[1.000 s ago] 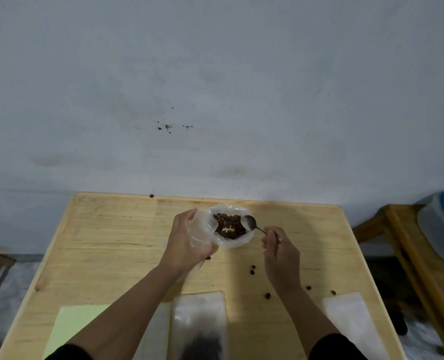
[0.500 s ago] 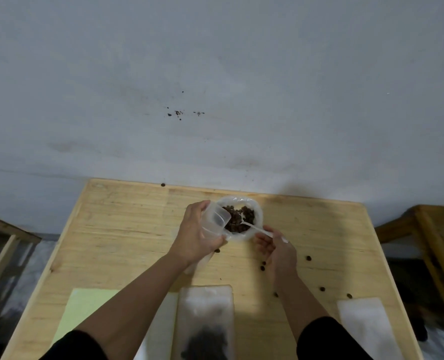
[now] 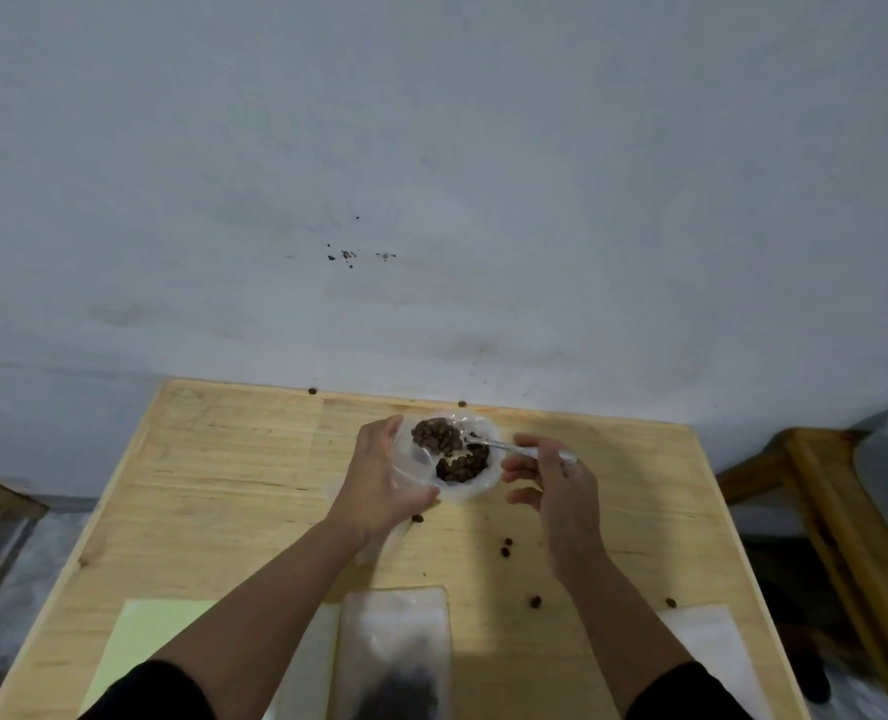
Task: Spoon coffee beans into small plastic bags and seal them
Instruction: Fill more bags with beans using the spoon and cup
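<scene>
Beans (image 3: 451,449) lie loose in a thin plastic container (image 3: 475,485) at the table's (image 3: 234,459) far edge; left hand (image 3: 379,480) curls round a small, floppy clear bag (image 3: 414,462), best held at its mouth; right hand (image 3: 556,478) pinches a light spoon (image 3: 504,445), seemingly dipping among them.

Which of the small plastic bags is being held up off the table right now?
The clear plastic bag gripped in the left hand beside the bean bowl. The bean-filled flat bag and the empty white bag lie on the wooden table.
</scene>
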A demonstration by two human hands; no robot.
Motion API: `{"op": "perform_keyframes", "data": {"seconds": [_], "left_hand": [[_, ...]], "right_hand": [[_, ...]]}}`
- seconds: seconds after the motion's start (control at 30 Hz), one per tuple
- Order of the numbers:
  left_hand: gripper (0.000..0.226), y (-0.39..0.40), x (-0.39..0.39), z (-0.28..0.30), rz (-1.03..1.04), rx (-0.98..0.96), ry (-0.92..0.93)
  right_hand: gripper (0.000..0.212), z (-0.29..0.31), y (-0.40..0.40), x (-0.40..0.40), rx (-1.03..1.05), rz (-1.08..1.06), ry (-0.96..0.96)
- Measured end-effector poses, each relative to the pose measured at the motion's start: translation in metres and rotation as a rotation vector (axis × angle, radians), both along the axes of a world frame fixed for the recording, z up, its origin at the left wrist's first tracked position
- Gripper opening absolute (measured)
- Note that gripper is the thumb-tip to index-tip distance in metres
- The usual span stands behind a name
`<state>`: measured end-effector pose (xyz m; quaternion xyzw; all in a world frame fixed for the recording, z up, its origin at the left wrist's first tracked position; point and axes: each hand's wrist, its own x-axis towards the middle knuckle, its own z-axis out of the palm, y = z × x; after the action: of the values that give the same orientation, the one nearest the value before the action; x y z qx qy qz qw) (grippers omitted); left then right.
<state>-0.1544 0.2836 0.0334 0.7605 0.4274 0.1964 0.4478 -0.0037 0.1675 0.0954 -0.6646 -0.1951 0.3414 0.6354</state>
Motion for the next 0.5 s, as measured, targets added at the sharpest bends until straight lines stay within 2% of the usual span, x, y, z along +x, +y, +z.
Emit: {"op": "perform_keyframes", "data": {"seconds": [0.1,0.2,0.33,0.4,0.5], "left_hand": [[0.100,0.000,0.001,-0.001,-0.004,-0.004,-0.003],[0.098,0.001,0.000,-0.002,-0.002,-0.002,-0.015],[0.096,0.002,0.000,-0.005,0.008,0.006,-0.016],[0.095,0.002,0.001,-0.007,0.019,0.004,-0.021],[0.093,0.001,0.003,-0.008,0.029,-0.004,-0.030]], "right_hand": [[0.027,0.003,0.003,-0.007,0.007,0.054,-0.222],[0.027,-0.002,0.003,-0.005,0.015,-0.054,-0.301],[0.025,-0.026,-0.007,0.004,-0.137,-0.108,-0.451],[0.026,-0.040,-0.014,0.003,-0.188,-0.067,-0.454],[0.029,-0.055,-0.019,-0.003,-0.212,-0.092,-0.308]]}}
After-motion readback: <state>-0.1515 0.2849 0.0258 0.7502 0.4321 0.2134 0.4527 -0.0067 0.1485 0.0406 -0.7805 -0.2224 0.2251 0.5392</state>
